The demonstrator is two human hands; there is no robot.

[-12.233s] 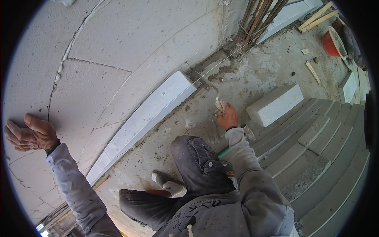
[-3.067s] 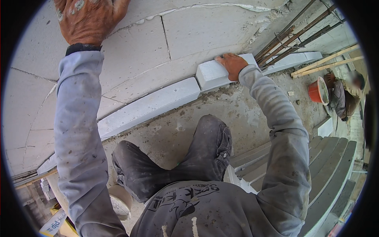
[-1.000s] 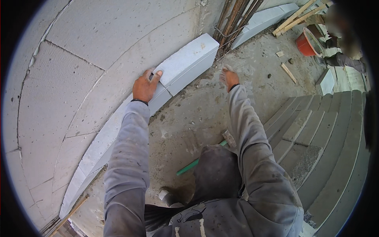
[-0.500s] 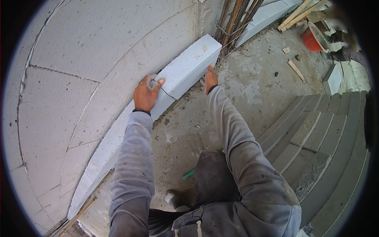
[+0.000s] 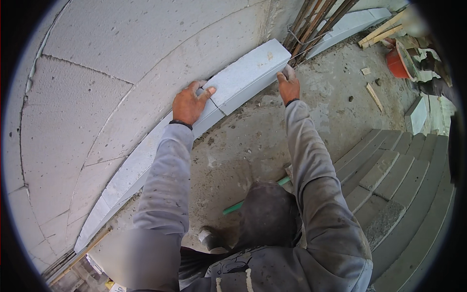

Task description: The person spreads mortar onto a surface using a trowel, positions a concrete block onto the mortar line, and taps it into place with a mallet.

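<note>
Hands (image 5: 189,104) frame a pale, matte, oblong block (image 5: 249,73).

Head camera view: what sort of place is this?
Most likely a building site: exposed steel rods beside a bare block wall, and grey blocks stacked on the right.

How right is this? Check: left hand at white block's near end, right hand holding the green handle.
No: the head view shows the green handle lying on the floor, the right hand beside the white block. The rest stands.
</note>
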